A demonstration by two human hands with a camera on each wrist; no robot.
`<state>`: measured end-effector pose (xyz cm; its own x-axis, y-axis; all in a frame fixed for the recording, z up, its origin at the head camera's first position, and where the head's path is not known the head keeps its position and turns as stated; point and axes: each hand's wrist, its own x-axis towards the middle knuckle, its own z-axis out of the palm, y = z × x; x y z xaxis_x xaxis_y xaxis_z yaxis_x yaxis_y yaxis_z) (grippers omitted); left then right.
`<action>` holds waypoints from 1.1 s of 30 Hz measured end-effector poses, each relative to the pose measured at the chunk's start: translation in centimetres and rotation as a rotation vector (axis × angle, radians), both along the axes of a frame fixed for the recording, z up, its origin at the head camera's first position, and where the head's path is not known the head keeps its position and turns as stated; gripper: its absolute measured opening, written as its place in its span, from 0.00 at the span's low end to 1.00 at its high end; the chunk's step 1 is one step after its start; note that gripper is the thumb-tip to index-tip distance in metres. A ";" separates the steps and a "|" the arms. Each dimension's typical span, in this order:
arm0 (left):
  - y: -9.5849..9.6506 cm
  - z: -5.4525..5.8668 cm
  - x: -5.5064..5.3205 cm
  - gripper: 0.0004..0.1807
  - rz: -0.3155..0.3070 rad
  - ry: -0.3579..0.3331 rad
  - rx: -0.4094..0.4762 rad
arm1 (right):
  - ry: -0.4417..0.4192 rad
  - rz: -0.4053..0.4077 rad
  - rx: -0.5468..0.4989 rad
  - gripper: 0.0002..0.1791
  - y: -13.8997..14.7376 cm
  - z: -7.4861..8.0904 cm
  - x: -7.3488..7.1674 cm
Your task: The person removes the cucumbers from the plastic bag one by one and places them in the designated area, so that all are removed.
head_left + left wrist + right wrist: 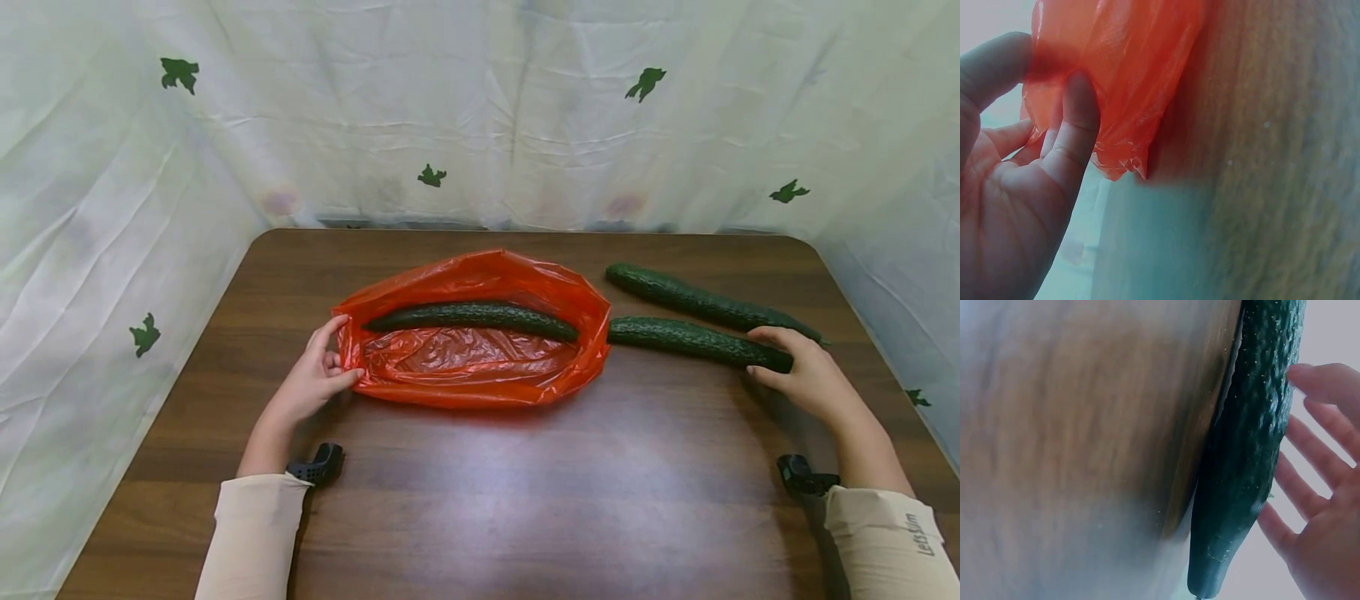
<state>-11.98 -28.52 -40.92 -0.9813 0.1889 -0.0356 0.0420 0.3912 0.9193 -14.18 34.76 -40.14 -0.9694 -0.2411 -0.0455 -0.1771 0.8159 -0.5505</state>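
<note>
A red, thin, shiny plastic bag (450, 394) lies open on the brown wood-grain surface (555, 483). The left hand (318, 371) pinches its left edge between thumb and fingers; in the left wrist view, some fingertips are hidden by the film. Inside is a long, dark green, bumpy cucumber (480, 314), but whether the film covers its tips is hard to say. The right hand (813, 379) holds a second dark green cucumber (682, 336) near its right end, thumb and fingers on opposite sides. The right wrist view shows these fingers spread, with several tips hidden behind the cucumber, whose upper part is cut off. I cannot tell whether its far end touches the bag. Behind lies a third dark green cucumber (705, 302), partly covered by the right hand.
</note>
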 end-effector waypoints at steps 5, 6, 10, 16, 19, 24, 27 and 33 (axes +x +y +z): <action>0.0 0.0 0.0 0.46 -0.004 0.007 0.013 | 0.047 -0.021 -0.031 0.30 -0.7 0.5 0.1; 0.0 0.0 0.1 0.45 -0.003 0.006 0.013 | 0.059 -0.027 -0.040 0.30 -0.9 0.6 0.1; 0.0 0.0 0.1 0.46 -0.004 0.004 0.010 | 0.111 -0.056 -0.091 0.30 -1.7 1.2 0.3; 0.1 -0.1 0.0 0.45 -0.004 0.004 0.015 | 0.218 -0.067 -0.177 0.30 -3.2 2.0 0.4; 0.1 -0.1 0.0 0.45 -0.004 0.007 0.021 | 0.282 -0.063 -0.211 0.31 -4.1 2.5 0.5; 0.1 0.0 0.0 0.45 -0.002 0.010 0.016 | 0.365 -0.036 -0.249 0.33 -5.7 3.5 0.6; 0.1 0.0 0.0 0.45 0.000 0.006 0.012 | 0.383 -0.016 -0.273 0.35 -6.8 4.0 0.5; 0.4 0.6 0.2 0.45 0.002 -0.012 0.023 | 0.441 0.037 -0.304 0.37 -8.8 4.6 0.1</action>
